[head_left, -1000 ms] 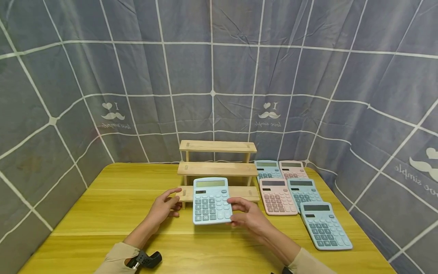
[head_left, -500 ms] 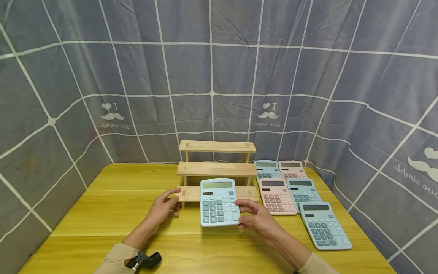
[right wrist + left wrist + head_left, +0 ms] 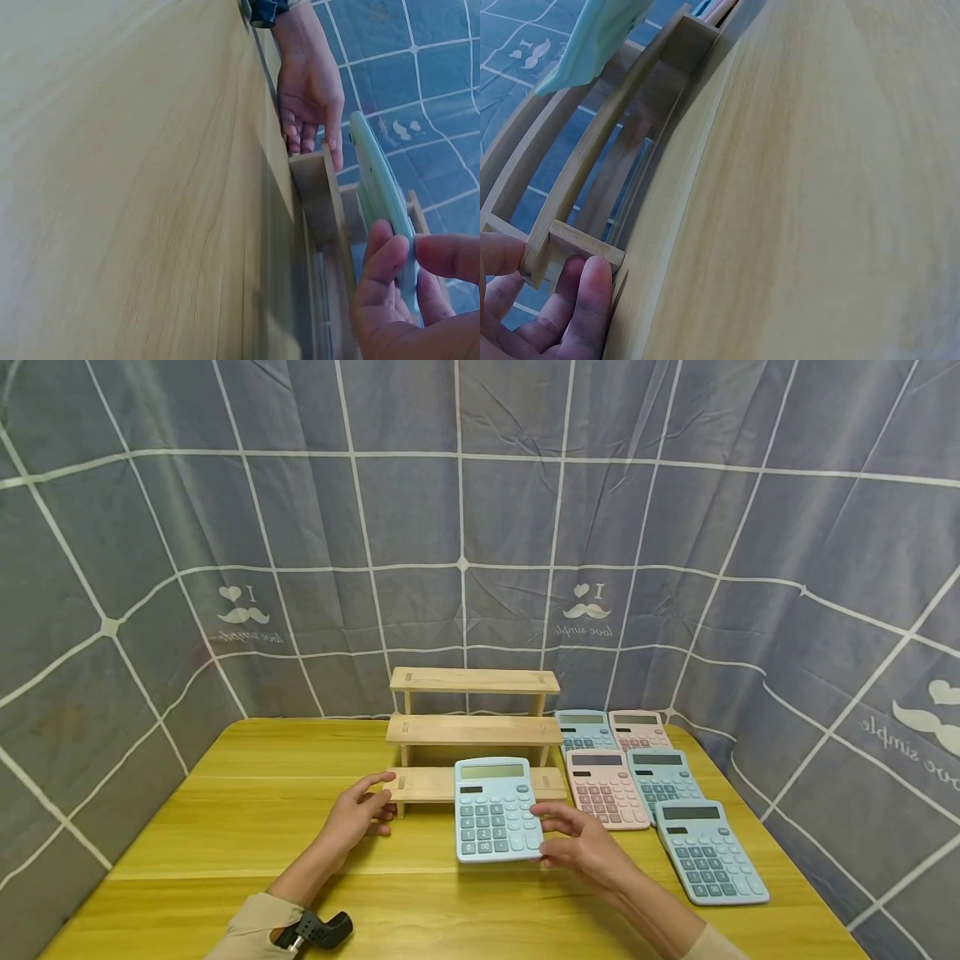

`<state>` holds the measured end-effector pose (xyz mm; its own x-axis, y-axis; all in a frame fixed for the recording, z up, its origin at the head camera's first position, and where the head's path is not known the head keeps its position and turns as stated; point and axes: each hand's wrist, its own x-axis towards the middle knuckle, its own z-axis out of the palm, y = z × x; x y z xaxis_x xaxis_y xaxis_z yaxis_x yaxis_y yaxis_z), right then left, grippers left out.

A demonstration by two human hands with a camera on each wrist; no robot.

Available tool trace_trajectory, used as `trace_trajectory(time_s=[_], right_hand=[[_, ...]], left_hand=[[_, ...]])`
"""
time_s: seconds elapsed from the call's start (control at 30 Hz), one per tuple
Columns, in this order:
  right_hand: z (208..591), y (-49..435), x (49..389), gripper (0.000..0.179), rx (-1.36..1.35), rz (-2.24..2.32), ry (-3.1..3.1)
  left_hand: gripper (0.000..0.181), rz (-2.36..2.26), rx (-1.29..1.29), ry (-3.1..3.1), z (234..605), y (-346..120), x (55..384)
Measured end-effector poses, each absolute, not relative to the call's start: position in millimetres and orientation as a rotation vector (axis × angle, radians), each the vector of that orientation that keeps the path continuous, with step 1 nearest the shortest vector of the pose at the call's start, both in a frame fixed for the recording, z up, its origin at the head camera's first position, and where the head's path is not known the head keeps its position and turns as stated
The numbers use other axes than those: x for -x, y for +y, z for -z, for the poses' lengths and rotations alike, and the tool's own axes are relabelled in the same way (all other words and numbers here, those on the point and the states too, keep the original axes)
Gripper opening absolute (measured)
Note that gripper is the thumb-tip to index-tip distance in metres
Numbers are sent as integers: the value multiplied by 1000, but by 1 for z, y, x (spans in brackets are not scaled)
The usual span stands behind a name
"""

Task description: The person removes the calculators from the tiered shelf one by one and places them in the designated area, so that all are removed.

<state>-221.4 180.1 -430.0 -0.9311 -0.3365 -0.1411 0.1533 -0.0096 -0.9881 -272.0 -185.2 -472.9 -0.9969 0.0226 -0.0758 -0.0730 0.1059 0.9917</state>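
My right hand pinches a light blue calculator by its lower right edge. The calculator is held tilted up, keys towards me, in front of the lowest shelf of a three-tier wooden stand. Edge-on in the right wrist view, the calculator sits between thumb and fingers. My left hand holds the left end of that lowest shelf; in the left wrist view its fingers lie against the shelf end and its support. The calculator hides part of the lowest shelf.
Right of the stand lie several calculators: a pink one, another pink one behind, and blue ones, the nearest blue calculator by the right edge. The yellow wooden table meets a grey checked curtain behind the stand.
My right hand has moved the light blue calculator to the right and slightly towards me, along the front of the stand. My left hand stays at the shelf end.
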Motion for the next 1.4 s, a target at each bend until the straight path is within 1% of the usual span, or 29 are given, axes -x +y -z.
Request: trace_trajectory(time_s=[0.93, 1.4], right_hand=[[425, 223, 206, 60, 115, 1958, 1941], [429, 250, 198, 59, 186, 1917, 1946]], left_hand=[[41, -2049, 49, 2281, 472, -186, 272], [42, -2048, 46, 2277, 471, -186, 272]])
